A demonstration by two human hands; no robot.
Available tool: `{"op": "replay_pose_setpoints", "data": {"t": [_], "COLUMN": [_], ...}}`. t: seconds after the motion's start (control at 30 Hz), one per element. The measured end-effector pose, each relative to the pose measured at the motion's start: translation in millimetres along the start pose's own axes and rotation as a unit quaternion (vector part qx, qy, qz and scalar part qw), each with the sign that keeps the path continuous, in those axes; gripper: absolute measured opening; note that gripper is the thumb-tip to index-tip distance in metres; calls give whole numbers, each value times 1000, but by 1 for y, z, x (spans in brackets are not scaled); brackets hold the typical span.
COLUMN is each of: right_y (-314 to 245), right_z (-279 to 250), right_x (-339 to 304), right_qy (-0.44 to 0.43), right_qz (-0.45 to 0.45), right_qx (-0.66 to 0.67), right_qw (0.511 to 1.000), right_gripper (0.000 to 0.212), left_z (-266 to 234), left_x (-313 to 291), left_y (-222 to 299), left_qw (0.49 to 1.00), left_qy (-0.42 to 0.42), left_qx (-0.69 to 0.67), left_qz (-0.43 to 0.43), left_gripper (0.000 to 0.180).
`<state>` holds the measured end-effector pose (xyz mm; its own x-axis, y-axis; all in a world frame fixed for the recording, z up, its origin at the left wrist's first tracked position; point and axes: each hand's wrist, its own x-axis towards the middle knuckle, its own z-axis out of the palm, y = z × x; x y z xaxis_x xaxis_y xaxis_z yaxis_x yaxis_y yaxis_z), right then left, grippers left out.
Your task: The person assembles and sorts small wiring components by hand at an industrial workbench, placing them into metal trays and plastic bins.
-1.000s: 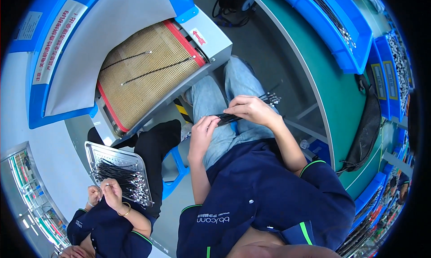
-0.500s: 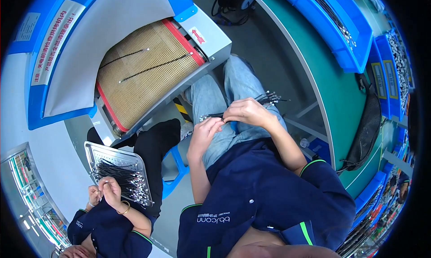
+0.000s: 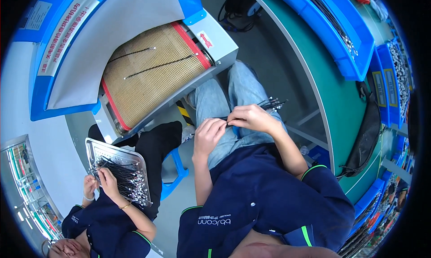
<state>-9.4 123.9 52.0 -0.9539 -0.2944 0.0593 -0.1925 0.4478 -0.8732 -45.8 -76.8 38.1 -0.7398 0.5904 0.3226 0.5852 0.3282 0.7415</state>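
Observation:
A bundle of thin black cables (image 3: pixel 274 104) with small metal ends lies across my thighs, partly covered by my hands. My right hand (image 3: pixel 255 119) is closed in a pinch over the bundle, whose ends fan out beyond its far side. Close against its fingertips, my left hand (image 3: pixel 210 134) has its fingers bent down and pressed together. Both hands meet at a short dark piece of cable. The exact grip of each is partly hidden by the fingers.
Ahead on the left, a conveyor with a mesh belt (image 3: pixel 148 89) carries two black cables (image 3: pixel 160 66). A co-worker's hands (image 3: pixel 107 179) work over a metal tray (image 3: pixel 139 161) of cables at lower left. A green table (image 3: pixel 314 47) with blue bins (image 3: pixel 359 69) curves along the right.
My left hand has turned, its fingers now covering the near cable ends that showed before. The co-worker's hands have moved up toward the tray. The whole view has shifted slightly.

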Motion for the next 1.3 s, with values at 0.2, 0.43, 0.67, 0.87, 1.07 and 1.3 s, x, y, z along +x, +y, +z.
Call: {"op": "replay_pose_setpoints", "data": {"t": [0.2, 0.43, 0.67, 0.87, 1.07, 1.3], "right_y": [2, -7, -2, -4, -5, 12], "right_z": [-1, -4, -21, -19, -14, -19], "right_x": [4, 6, -6, -5, -4, -7], "right_qy": [24, 23, 55, 98, 138, 115], "right_qz": [20, 42, 64, 67, 59, 69], "right_qx": [31, 29, 34, 16, -7, -92], "right_qw": [999, 998, 996, 993, 989, 987], "right_gripper": [9, 11, 14, 14, 13, 12], "left_z": [-6, -11, -14, 4, 57, 75], "left_x": [-5, -1, -11, -15, -3, -8], "left_y": [-9, -10, -23, -19, 5, -8], "left_qw": [999, 1000, 997, 904, 737, 647], "left_qy": [19, 29, 57, 182, 145, 263], "left_qx": [-17, 6, -8, -289, -560, -612], "left_qz": [-30, -8, -55, -256, -349, -370], "left_gripper": [16, 17, 16, 33, 34, 16]}}
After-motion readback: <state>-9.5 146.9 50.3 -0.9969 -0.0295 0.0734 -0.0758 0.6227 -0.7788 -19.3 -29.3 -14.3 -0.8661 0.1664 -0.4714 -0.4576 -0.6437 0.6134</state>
